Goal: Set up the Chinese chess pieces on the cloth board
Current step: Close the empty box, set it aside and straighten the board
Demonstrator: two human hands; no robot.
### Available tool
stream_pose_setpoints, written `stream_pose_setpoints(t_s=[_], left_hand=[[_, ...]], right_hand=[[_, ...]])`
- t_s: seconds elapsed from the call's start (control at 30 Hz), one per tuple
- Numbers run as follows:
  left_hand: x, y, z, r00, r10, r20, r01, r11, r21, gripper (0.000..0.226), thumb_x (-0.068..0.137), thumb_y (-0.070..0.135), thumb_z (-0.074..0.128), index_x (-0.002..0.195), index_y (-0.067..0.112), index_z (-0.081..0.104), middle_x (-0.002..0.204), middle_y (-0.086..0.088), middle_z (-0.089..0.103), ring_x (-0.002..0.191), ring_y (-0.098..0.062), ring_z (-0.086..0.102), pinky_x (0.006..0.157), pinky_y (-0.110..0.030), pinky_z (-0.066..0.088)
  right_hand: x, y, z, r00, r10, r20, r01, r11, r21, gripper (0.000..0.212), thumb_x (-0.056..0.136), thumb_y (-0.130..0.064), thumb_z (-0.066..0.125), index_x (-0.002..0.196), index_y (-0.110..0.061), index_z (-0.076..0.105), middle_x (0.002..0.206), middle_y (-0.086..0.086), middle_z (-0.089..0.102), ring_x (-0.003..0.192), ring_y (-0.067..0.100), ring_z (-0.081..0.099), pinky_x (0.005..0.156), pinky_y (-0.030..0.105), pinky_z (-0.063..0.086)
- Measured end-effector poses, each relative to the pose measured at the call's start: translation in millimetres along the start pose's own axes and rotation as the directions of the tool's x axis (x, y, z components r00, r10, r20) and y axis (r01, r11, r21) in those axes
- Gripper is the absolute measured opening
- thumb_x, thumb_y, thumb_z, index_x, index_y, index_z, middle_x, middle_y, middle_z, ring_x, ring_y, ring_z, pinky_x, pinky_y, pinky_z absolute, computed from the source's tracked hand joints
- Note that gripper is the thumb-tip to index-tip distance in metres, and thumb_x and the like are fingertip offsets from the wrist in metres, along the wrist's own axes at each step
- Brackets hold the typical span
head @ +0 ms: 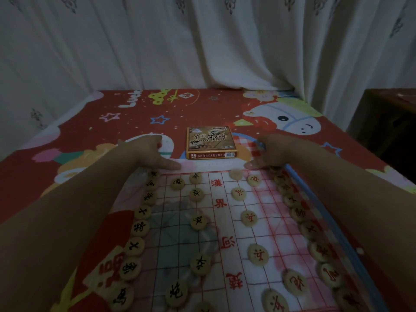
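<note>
The thin white cloth board (pixel 227 224) with red grid lines lies on the table, running away from me. Round wooden pieces with black characters (pixel 140 227) line its left edge and stand in a column near the middle (pixel 198 221). Pieces with red characters (pixel 319 251) line the right edge and a second column (pixel 248 218). One blank-faced piece (pixel 235 174) sits near the far edge. My left hand (pixel 149 153) rests on the far left corner of the cloth, thumb stretched along the edge. My right hand (pixel 273 153) rests on the far right corner, fingers down on the cloth.
The yellow chess box (pixel 211 145) lies just beyond the board's far edge, between my hands. A red cartoon-printed cover (pixel 90 131) spreads over the table. White curtains (pixel 202 41) hang behind, and a dark wooden cabinet (pixel 385 122) stands at the right.
</note>
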State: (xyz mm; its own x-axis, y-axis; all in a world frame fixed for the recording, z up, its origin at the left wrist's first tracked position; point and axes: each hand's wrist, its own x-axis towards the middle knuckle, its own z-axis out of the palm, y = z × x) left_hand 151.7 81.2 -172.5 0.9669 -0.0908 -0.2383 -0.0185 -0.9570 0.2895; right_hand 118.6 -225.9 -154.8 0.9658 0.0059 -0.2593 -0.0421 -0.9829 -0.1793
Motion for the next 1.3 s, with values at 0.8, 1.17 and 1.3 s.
stream_pose_setpoints(t_s=[0.8, 1.17, 1.3], left_hand=[[-50.4, -22.7, 2.2, 0.980, 0.072, -0.185, -0.123, 0.952, -0.280, 0.104, 0.073, 0.076, 0.056, 0.154, 0.019, 0.026, 0.159, -0.004, 0.030, 0.141, -0.026, 0.036, 0.114, -0.046, 0.030], [-176.6, -23.1, 37.0, 0.973, 0.058, -0.222, -0.090, 0.986, -0.137, 0.108, 0.069, 0.085, 0.048, 0.155, 0.031, 0.012, 0.163, 0.003, 0.018, 0.148, -0.022, 0.020, 0.117, -0.057, 0.019], [-209.5, -25.1, 56.7, 0.973, 0.006, -0.231, -0.052, 0.980, -0.193, 0.121, 0.063, 0.091, 0.048, 0.155, 0.022, 0.013, 0.162, -0.003, 0.021, 0.145, -0.025, 0.026, 0.114, -0.057, 0.026]], right_hand=[[-40.0, 21.8, 10.9, 0.987, -0.066, -0.147, 0.107, 0.949, 0.295, 0.094, 0.075, -0.065, 0.069, 0.149, -0.021, 0.033, 0.150, 0.004, 0.043, 0.129, 0.024, 0.047, 0.099, 0.033, 0.039], [-171.1, 46.2, 52.9, 0.978, -0.121, -0.171, 0.190, 0.860, 0.474, 0.079, 0.079, -0.054, 0.070, 0.142, -0.043, 0.024, 0.126, -0.036, 0.034, 0.125, -0.001, 0.036, 0.098, 0.021, 0.030], [-200.9, 54.3, 61.3, 0.978, -0.096, -0.183, 0.173, 0.866, 0.469, 0.095, 0.075, -0.061, 0.073, 0.151, -0.034, 0.022, 0.145, -0.021, 0.036, 0.119, -0.007, 0.045, 0.097, 0.018, 0.040]])
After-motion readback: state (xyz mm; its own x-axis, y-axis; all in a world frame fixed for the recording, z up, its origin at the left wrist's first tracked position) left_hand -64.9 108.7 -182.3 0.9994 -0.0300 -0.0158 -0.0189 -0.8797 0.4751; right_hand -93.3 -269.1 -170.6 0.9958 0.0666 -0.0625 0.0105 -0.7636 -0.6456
